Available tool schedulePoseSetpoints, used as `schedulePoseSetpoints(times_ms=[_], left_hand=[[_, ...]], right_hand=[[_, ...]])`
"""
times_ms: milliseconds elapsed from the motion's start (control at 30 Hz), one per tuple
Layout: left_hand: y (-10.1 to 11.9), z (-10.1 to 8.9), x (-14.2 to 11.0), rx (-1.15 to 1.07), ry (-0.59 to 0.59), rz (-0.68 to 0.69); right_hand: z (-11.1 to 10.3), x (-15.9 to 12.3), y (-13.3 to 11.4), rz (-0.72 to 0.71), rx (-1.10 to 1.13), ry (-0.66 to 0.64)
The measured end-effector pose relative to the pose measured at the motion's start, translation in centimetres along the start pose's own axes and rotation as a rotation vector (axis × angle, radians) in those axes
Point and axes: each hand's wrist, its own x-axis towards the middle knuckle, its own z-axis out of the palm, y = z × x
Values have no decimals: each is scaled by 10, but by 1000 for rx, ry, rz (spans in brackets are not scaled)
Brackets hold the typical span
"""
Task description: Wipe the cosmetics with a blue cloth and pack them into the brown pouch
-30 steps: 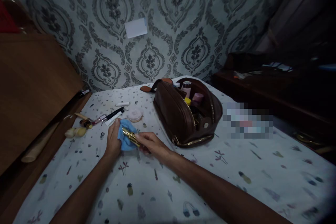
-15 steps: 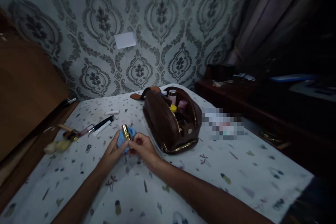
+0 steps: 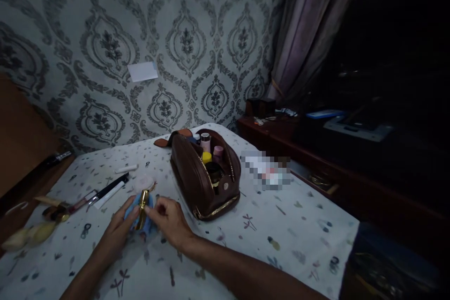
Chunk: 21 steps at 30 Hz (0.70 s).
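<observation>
My left hand (image 3: 119, 225) is closed around a light blue cloth (image 3: 149, 226), with a shiny gold lipstick tube (image 3: 143, 200) lying on it. My right hand (image 3: 173, 221) pinches the tube from the right side, its thumb on the gold surface. Some of its fingertips are hidden behind the cloth. Just beyond the hands lies a pale round compact (image 3: 144, 182). To their right stands an unzipped brown cosmetics bag (image 3: 188, 176). Inside it are a pink bottle with a silver cap (image 3: 205, 143), a yellow lid (image 3: 206, 157) and a mauve cap (image 3: 218, 152).
Left on the patterned tablecloth (image 3: 295, 225) lie a white tube (image 3: 109, 195), a black pen-like stick (image 3: 112, 184), a lip gloss tube (image 3: 83, 201) and yellowish sponges (image 3: 30, 236). A blurred-out item (image 3: 266, 170) is right of the bag. A dark red cabinet (image 3: 302, 150) borders the table's right side.
The view has swung to the right, so everything sits further left. The gold tube now leans slightly right instead of left within the cloth. Both hands keep their hold.
</observation>
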Motion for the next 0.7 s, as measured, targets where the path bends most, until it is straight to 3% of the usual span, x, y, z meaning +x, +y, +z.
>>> schedulePoseSetpoints(times_ms=[67,167,333,500,700], left_hand=[[2,1,0,65,-45,22],[8,5,-2,142,-42,107],[9,5,-5,206,141,158],[2,-1,-3,284,332,104],[25,14,-6,312,265,183]], right_hand=[[-1,1,-3,-1,95,22],[-1,3,-6,18,256,-76],[2,2,-13,-41,324,-83],[-3,-11,-30,-194,184,-75],[-28,-30,-44,-550,-205,-143]])
